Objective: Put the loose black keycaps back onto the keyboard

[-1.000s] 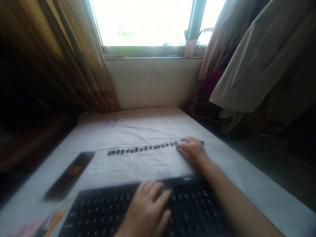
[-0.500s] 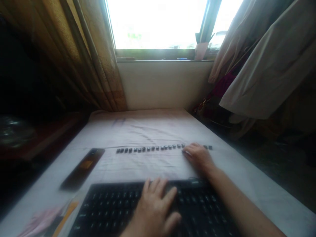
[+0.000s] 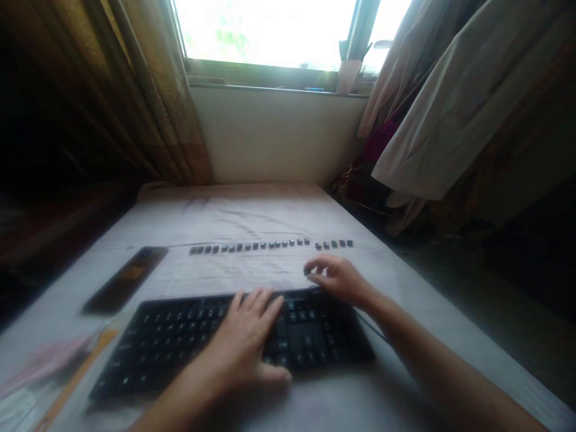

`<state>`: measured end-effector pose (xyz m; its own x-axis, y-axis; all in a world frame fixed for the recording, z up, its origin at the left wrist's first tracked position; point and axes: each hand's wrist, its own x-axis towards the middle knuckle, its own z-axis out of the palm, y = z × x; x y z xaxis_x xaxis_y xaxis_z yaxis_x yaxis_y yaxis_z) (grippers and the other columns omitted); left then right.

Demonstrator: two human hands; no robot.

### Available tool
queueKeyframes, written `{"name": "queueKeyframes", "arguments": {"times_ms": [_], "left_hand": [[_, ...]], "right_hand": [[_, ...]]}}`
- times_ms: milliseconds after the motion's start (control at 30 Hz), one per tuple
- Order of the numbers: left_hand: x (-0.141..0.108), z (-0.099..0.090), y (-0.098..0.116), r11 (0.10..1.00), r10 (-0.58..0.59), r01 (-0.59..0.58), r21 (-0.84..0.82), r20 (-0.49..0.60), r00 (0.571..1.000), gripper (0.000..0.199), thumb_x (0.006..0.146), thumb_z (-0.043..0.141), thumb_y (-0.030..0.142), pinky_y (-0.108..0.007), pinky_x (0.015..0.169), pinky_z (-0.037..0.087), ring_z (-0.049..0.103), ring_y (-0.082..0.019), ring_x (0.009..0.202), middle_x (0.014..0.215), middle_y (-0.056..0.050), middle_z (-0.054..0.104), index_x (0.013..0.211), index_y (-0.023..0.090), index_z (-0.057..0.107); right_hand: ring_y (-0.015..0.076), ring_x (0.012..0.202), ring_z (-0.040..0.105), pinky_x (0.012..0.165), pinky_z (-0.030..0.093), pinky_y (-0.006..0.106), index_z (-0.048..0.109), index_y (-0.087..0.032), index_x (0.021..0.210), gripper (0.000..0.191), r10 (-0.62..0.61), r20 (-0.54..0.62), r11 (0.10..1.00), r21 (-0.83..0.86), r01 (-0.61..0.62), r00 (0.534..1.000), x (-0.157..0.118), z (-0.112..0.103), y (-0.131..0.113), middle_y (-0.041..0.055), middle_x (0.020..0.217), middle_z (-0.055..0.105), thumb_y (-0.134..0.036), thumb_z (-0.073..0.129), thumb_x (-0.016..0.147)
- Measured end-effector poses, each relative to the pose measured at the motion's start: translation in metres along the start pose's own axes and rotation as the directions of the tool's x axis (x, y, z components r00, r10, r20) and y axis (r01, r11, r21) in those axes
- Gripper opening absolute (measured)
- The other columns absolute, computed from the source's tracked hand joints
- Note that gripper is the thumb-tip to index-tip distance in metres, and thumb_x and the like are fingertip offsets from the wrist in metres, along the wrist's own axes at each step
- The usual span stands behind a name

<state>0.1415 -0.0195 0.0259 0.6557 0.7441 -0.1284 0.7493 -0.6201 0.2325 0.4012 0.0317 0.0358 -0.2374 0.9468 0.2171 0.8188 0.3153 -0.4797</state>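
A person's right hand (image 3: pixel 339 279) has just drawn back from the row of small dark keys (image 3: pixel 255 246) beyond the keyboard (image 3: pixel 173 318), and now hangs by the keyboard's far edge. It pinches one loose key (image 3: pixel 307 271) between thumb and fingertips, the other fingers curled loosely. With the hand out of the way, the row shows whole: a long run, then a short gap, then a smaller group toward the keyboard's right side. The pinched key seems to have come from that gap, so the work, as I judge it, stands between row and keyboard, with this key not set down.

The left hand (image 3: pixel 245 336) lies spread wide across the middle of the keyboard, fingers over its far edge and thumb out toward its near edge, gripping nothing.

The key is tiny, dark and blocky; from here I cannot read any mark on it. The keyboard is black with pale lettering. Its right end is too dim to tell whether keys are missing. A dark phone (image 3: pixel 125 277) lies beyond its left end.
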Motion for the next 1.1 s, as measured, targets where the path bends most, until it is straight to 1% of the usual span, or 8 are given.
{"name": "queueKeyframes", "arguments": {"times_ms": [133, 200, 300, 400, 633, 867, 1000, 1100], "left_hand": [[-0.004, 0.011, -0.002, 1.0, 0.027, -0.025, 0.016, -0.105, 0.994, 0.108, 0.061, 0.078, 0.061, -0.06, 0.117, 0.02, 0.03, -0.039, 0.144, 0.159, -0.016, 0.031, 0.152, 0.023, 0.034], [-0.006, 0.016, -0.003, 0.998, 0.056, -0.05, 0.038, -0.178, 0.982, 0.106, 0.062, 0.078, 0.058, -0.061, 0.115, 0.025, 0.035, -0.04, 0.142, 0.157, -0.017, 0.035, 0.151, 0.022, 0.035], [-0.01, 0.019, -0.004, 0.994, 0.092, -0.075, 0.084, -0.234, 0.968, 0.107, 0.061, 0.079, 0.057, -0.062, 0.112, 0.031, 0.039, -0.04, 0.139, 0.153, -0.02, 0.041, 0.15, 0.019, 0.036], [-0.012, 0.017, -0.004, 0.992, 0.088, -0.068, 0.105, -0.204, 0.975, 0.11, 0.058, 0.081, 0.057, -0.062, 0.111, 0.032, 0.04, -0.041, 0.139, 0.153, -0.021, 0.041, 0.15, 0.019, 0.036], [-0.017, 0.012, -0.001, 0.993, 0.033, -0.016, 0.117, -0.143, 0.989, 0.108, 0.058, 0.082, 0.058, -0.062, 0.111, 0.033, 0.04, -0.04, 0.139, 0.153, -0.02, 0.041, 0.149, 0.019, 0.039], [-0.014, 0.011, 0.001, 0.996, 0.017, -0.002, 0.095, -0.158, 0.987, 0.107, 0.058, 0.081, 0.061, -0.062, 0.111, 0.031, 0.04, -0.041, 0.139, 0.151, -0.021, 0.044, 0.148, 0.019, 0.041], [-0.016, 0.008, 0.003, 0.995, 0.003, 0.009, 0.095, -0.118, 0.993, 0.106, 0.059, 0.08, 0.06, -0.064, 0.111, 0.03, 0.038, -0.041, 0.139, 0.152, -0.022, 0.042, 0.148, 0.018, 0.041], [-0.019, 0.008, 0.004, 0.992, 0.032, -0.014, 0.124, -0.148, 0.988, 0.103, 0.063, 0.081, 0.057, -0.065, 0.108, 0.033, 0.039, -0.041, 0.139, 0.152, -0.022, 0.041, 0.15, 0.023, 0.038]], "right_hand": [[0.0135, 0.072, 0.065, 0.069, 0.053, 0.025, 0.069, -0.021, 0.088, 0.012, -0.041, 0.054, 0.955, 0.295, 0.023, 0.998, -0.021, 0.008, -0.01, 0.0001, 0.085, 0.07, -0.014, 0.068, 0.077], [0.0145, 0.074, 0.065, 0.072, 0.053, 0.027, 0.069, -0.021, 0.087, 0.013, -0.05, 0.064, 0.936, 0.352, 0.025, 0.997, -0.026, 0.012, -0.013, 0.0006, 0.084, 0.07, -0.013, 0.067, 0.077], [0.0172, 0.08, 0.066, 0.077, 0.053, 0.03, 0.069, -0.02, 0.09, 0.015, -0.082, 0.074, 0.94, 0.337, 0.053, 0.994, -0.031, 0.016, -0.016, 0.0024, 0.088, 0.072, -0.012, 0.067, 0.077], [0.0186, 0.085, 0.068, 0.081, 0.052, 0.032, 0.07, -0.022, 0.092, 0.018, -0.111, 0.078, 0.938, 0.337, 0.078, 0.991, -0.036, 0.017, -0.02, 0.0029, 0.091, 0.074, -0.012, 0.067, 0.077], [0.0179, 0.078, 0.066, 0.076, 0.052, 0.03, 0.071, -0.021, 0.079, 0.02, -0.158, 0.038, 0.955, 0.26, 0.143, 0.987, -0.039, 0.026, -0.027, 0.0022, 0.082, 0.074, -0.004, 0.063, 0.074], [0.0178, 0.082, 0.067, 0.077, 0.052, 0.03, 0.073, -0.021, 0.085, 0.016, -0.218, 0.034, 0.953, 0.224, 0.205, 0.975, -0.04, 0.03, -0.024, 0.0051, 0.09, 0.073, -0.01, 0.061, 0.081], [0.0176, 0.079, 0.066, 0.075, 0.052, 0.029, 0.073, -0.021, 0.085, 0.013, -0.177, 0.058, 0.971, 0.173, 0.165, 0.983, -0.037, 0.028, -0.029, 0.0048, 0.087, 0.072, -0.013, 0.063, 0.083], [0.0172, 0.079, 0.066, 0.075, 0.05, 0.028, 0.074, -0.021, 0.084, 0.013, -0.119, 0.122, 0.985, 0.138, 0.102, 0.985, -0.033, 0.023, -0.034, 0.0039, 0.086, 0.072, -0.013, 0.063, 0.083]]}}
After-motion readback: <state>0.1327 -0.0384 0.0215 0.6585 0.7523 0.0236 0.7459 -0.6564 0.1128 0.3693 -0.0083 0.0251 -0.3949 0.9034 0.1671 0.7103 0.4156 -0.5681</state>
